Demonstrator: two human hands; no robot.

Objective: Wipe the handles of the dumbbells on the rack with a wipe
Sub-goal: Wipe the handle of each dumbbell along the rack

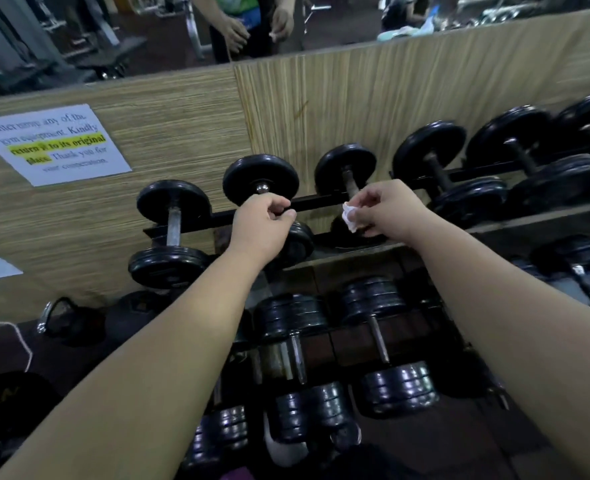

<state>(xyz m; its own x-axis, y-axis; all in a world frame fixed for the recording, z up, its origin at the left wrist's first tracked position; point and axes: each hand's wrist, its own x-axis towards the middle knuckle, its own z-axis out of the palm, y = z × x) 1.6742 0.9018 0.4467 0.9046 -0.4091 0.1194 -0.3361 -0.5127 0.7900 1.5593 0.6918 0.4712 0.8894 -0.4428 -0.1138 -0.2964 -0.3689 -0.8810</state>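
stretching across the back is a wood-grain wall panel [182,109], with a mirror [79,46] running above it. under that sits the dumbbell rack [317,201], its black rail carrying a row of black-plated dumbbells, and heavier lower-tier dumbbells [380,344] lie below. a printed notice [54,143] is stuck on the panel at far left. now the hands: the left hand [262,220] is curled round the handle of the second dumbbell [260,176] from the left, between its two plates. the right hand [387,209] is up by the third dumbbell [345,166], fingers pinching a small crumpled white wipe [349,216] just beside that dumbbell's handle; whether the wipe actually touches the bar, can't tell.
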